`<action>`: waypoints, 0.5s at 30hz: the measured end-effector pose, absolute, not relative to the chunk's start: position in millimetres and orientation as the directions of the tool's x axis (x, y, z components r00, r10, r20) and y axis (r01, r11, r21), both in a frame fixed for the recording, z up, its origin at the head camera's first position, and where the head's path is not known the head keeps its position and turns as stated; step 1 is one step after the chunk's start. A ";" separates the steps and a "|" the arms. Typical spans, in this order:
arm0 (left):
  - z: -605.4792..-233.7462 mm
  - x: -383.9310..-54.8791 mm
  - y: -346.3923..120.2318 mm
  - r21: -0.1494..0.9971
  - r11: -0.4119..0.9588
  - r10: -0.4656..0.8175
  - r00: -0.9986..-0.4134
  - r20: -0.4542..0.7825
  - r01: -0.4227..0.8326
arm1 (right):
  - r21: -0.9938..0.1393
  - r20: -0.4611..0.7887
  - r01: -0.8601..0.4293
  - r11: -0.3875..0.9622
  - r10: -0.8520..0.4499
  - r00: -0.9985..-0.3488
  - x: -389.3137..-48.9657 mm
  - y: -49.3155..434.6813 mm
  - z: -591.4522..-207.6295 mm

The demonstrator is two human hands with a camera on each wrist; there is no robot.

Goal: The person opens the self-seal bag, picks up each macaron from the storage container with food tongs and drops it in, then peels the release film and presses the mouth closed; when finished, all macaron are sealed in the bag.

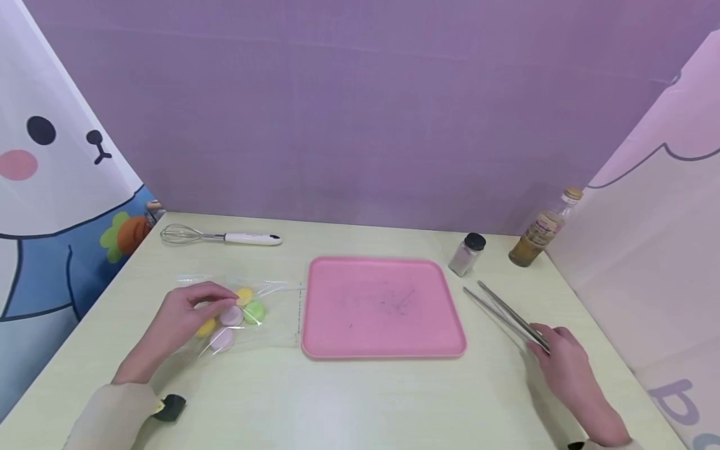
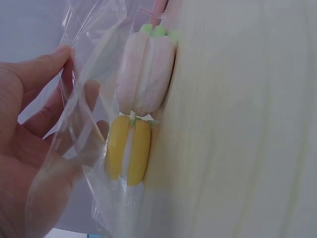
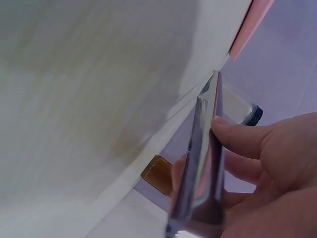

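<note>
My left hand (image 1: 194, 309) pinches the upper film of a clear plastic bag (image 1: 275, 312) lying left of the tray. Inside the bag are several macarons in yellow, green and pale lilac. The left wrist view has a pale macaron (image 2: 143, 74) and a yellow macaron (image 2: 128, 151) standing on edge against the table, with thumb and fingertips on the film beside them. My right hand (image 1: 565, 362) holds metal tongs (image 1: 514, 319) near their closed end, thumb on one arm and fingers on the other. The tongs' tips point toward the tray, spread slightly apart with nothing between them.
A pink tray (image 1: 388, 350) lies mid-table, its left edge by the bag's end. Behind are a whisk (image 1: 247, 239) at left, a black-capped jar (image 1: 467, 255) and a corked bottle (image 1: 541, 231) at right. Purple cloth (image 1: 360, 125) hangs along the back edge.
</note>
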State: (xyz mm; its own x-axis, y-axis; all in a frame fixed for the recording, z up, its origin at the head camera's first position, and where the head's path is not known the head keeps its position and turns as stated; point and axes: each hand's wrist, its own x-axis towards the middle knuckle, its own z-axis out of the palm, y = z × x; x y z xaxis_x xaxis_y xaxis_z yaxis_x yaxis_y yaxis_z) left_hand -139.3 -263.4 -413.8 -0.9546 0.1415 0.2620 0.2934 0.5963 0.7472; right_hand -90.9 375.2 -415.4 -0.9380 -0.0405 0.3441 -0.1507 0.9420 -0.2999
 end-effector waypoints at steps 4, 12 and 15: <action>-414.9 -140.0 -263.1 0.745 0.597 0.144 -0.953 0.266 0.298 | -0.278 0.262 -0.119 0.953 -0.043 -0.964 -92.1 378.0 -413.1; -416.4 -141.1 -262.9 0.743 0.587 0.159 -0.946 0.283 0.321 | -0.278 0.111 -0.059 0.959 -0.028 -0.993 -95.8 379.0 -412.5; -416.8 -142.0 -262.6 0.748 0.583 0.158 -0.947 0.280 0.318 | -0.281 0.088 -0.050 0.958 -0.027 -0.996 -96.9 380.5 -413.5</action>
